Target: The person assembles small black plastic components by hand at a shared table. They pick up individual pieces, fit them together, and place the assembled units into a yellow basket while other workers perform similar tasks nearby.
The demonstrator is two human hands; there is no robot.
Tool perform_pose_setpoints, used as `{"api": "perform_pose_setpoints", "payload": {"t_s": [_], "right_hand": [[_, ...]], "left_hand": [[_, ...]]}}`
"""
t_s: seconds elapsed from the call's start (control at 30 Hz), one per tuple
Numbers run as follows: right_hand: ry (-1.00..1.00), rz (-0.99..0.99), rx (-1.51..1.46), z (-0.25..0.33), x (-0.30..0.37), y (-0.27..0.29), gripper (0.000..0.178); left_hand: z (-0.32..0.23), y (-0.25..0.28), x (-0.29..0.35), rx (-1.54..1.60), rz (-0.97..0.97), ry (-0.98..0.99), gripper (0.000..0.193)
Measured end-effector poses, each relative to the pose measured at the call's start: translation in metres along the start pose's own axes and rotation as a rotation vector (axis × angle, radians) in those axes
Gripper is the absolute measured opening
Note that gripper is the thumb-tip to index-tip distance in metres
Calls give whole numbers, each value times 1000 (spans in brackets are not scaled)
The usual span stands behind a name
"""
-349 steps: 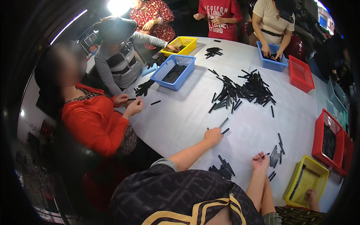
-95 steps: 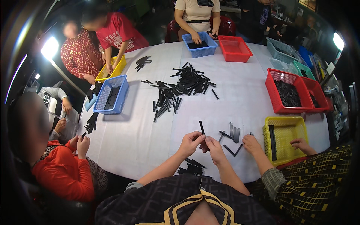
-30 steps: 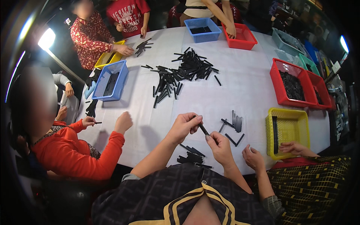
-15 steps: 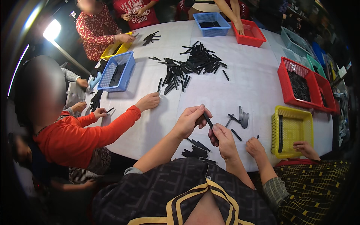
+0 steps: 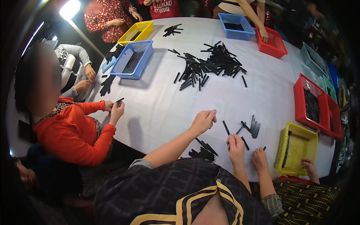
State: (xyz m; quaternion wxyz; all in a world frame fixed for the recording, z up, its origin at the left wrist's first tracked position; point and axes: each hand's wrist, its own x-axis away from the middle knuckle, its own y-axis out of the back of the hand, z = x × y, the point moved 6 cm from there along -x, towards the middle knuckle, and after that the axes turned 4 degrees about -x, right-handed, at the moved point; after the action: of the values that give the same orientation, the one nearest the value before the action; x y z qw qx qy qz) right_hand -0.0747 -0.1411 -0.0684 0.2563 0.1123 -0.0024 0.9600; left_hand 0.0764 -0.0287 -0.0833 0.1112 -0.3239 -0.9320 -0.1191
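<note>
My right hand [image 5: 236,149] pinches one end of a slim black strip [image 5: 225,128], which points up and away over the white table. To its left, apart from the strip, my left hand [image 5: 204,122] is closed with the thumb against the curled fingers; whether anything small is inside is hidden. A small stack of dark strips [image 5: 203,153] lies between my forearms near the table's front edge. Just beyond my right hand are a loose black strip [image 5: 245,143] and a row of greyish strips [image 5: 255,127]. Farther off spreads a large pile of black strips [image 5: 221,62].
A neighbour's hand [image 5: 260,159] rests close to my right hand, beside a yellow basket [image 5: 315,148]. Red baskets [image 5: 300,101] with black pieces stand at the right. At left, a person in orange [image 5: 78,131] holds a strip near a blue basket [image 5: 148,56].
My hands have parted: the left no longer touches the strip, which stays in the right. The person in orange has drawn their hand back from the pile. The view has shifted left.
</note>
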Motion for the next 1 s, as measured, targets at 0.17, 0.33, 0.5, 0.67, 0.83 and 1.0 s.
{"api": "perform_pose_setpoints", "payload": {"t_s": [0.17,0.33,0.5,0.67,0.83,1.0], "right_hand": [[67,-217,323,-61,-24,46,34],[14,-307,446,-71,-39,58,34],[189,-468,520,-82,-56,62,35],[111,-445,620,-75,-63,55,32],[27,-544,718,-56,-46,52,28],[71,-500,633,-47,-34,46,22]], "left_hand": [[58,89,-56,-489,-448,61,31],[53,136,-83,-876,-746,-2,46],[55,145,-115,-1030,-731,13,43],[54,151,-128,-1091,-678,12,29],[58,146,-113,-1141,-518,-8,27],[64,148,-55,-932,-410,125,26]]}}
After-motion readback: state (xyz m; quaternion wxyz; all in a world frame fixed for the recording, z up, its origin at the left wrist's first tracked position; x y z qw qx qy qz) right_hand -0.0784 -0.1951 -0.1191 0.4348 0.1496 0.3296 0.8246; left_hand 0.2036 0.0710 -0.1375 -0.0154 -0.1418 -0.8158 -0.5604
